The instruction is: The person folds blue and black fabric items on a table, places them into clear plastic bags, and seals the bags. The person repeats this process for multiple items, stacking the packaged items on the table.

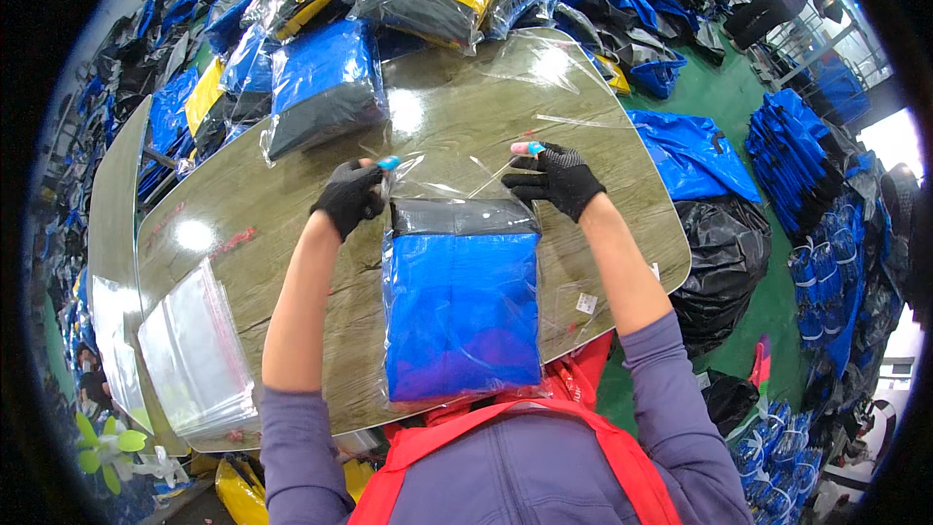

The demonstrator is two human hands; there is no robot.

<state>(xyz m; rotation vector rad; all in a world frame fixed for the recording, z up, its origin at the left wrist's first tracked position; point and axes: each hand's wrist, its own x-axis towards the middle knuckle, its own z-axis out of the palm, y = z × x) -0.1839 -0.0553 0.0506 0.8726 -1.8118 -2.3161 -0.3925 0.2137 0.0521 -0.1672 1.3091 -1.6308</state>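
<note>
A folded blue and black garment (462, 306) lies inside a clear plastic bag (457, 180) on the wood-pattern table (292, 194), right in front of me. My left hand (352, 196), in a black glove with a blue fingertip cover, pinches the bag's open flap at its upper left corner. Over at the upper right corner my right hand (558, 177), gloved the same way, holds the flap. The flap stretches between both hands, above the garment's black end.
A stack of empty clear bags (199, 355) lies at the table's near left. Several bagged blue, black and yellow garments (326, 87) pile up at the far left. Unbagged blue garments (695, 151) and a black sack (724, 258) sit on the green floor to the right.
</note>
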